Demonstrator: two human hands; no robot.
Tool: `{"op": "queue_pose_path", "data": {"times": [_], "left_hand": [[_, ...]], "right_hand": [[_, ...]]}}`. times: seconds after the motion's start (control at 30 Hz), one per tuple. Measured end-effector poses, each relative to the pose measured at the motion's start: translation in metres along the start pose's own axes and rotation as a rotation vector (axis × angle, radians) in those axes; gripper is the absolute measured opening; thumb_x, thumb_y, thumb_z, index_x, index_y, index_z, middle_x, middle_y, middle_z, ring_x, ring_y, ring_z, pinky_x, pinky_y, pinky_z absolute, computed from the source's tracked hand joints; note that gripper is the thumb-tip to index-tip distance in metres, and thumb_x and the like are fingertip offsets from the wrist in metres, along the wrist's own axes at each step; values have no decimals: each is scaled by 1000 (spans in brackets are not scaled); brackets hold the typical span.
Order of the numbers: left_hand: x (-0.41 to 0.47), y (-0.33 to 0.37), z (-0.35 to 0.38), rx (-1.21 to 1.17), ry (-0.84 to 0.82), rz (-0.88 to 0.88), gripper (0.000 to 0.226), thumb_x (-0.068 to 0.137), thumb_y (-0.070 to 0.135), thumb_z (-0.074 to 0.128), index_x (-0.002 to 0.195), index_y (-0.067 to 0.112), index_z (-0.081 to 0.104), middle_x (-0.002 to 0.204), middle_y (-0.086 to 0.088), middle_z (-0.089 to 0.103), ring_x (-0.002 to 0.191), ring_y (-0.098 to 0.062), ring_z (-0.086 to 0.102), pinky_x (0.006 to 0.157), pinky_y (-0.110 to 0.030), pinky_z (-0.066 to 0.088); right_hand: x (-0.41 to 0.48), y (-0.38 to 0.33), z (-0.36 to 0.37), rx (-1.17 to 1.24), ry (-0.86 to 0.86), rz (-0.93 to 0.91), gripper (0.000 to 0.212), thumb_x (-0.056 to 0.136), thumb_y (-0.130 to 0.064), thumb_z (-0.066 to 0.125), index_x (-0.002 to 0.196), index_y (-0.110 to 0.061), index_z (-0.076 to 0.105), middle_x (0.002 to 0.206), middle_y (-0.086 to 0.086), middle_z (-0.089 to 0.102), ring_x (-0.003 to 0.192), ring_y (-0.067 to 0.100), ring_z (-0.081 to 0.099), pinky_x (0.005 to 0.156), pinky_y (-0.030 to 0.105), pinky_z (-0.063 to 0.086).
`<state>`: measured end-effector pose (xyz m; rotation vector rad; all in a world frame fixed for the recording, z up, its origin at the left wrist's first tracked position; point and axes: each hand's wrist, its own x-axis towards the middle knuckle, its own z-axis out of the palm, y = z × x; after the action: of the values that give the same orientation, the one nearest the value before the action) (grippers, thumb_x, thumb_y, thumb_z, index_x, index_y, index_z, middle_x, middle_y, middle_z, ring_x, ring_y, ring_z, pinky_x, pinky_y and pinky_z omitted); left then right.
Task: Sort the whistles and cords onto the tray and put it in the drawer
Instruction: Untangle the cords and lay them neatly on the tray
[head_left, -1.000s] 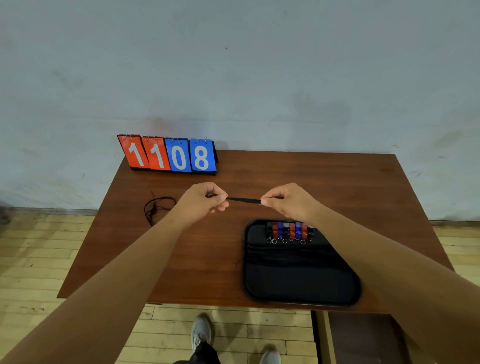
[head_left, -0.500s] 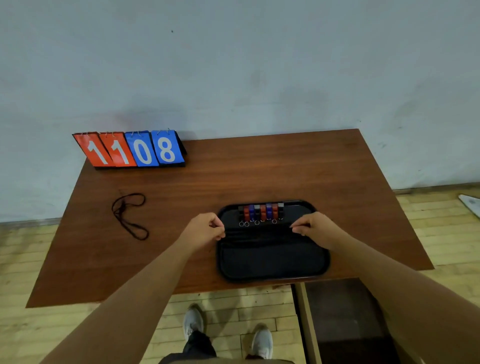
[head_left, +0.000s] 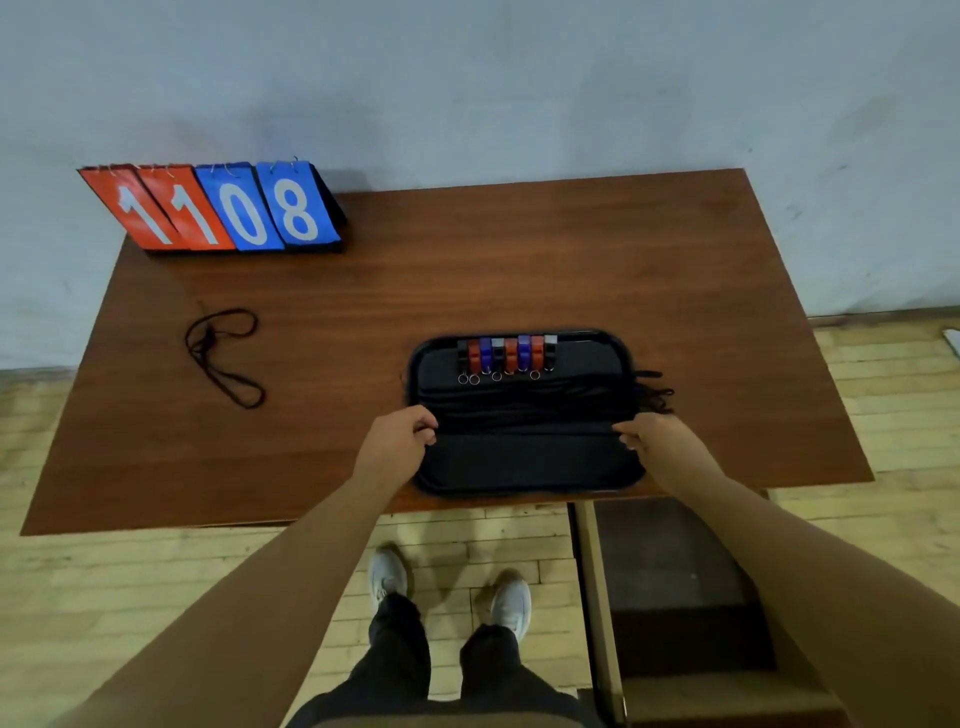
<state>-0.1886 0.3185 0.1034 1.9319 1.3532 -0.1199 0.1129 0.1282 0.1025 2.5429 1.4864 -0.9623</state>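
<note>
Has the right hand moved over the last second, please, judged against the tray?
Yes. The right hand has come down from above the whistles beyond the tray's far edge to the right side of the tray, holding a cord stretched across it.

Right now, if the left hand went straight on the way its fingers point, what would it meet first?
The left hand points rightward across the tray. It would first meet the black cords stretched there, then probably the right hand opposite; height above the cords is unclear.

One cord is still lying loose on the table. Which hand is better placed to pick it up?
Left. The loose cord lies on the left hand's side of the tray; the right hand would have to cross the tray.
</note>
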Motion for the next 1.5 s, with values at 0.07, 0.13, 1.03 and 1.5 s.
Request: {"op": "queue_pose_path", "data": {"times": [0.07,0.13,1.03,1.5], "left_hand": [[6,-4,5,98,11,53,13,101,20,56,103,24,68,96,4,70,87,-16,64,76,-36,53],[11,-8,9,250,48,140,15,100,25,58,105,25,71,102,4,66,102,-20,58,87,-37,49],[48,-32,43,482,211,266,14,97,22,62,107,20,71,98,1,60,99,-26,49,86,-38,43],[38,-71,-78,257,250,171,21,95,27,59,113,17,65,115,-3,58,112,-27,53,97,-43,46]], "right_hand": [[1,5,4,26,69,17,35,104,-8,50,137,-8,62,132,14,66,119,31,63,97,41,53],[2,8,5,24,130,26,29,102,-12,53,128,-7,66,110,15,73,101,33,68,80,41,57],[39,12,41,-187,403,17,17,92,-5,61,105,-7,72,97,12,66,98,36,55,86,47,43],[44,-113,-5,-57,396,-33,33,95,-28,52,119,-9,65,122,9,60,118,31,53,104,47,41]]}}
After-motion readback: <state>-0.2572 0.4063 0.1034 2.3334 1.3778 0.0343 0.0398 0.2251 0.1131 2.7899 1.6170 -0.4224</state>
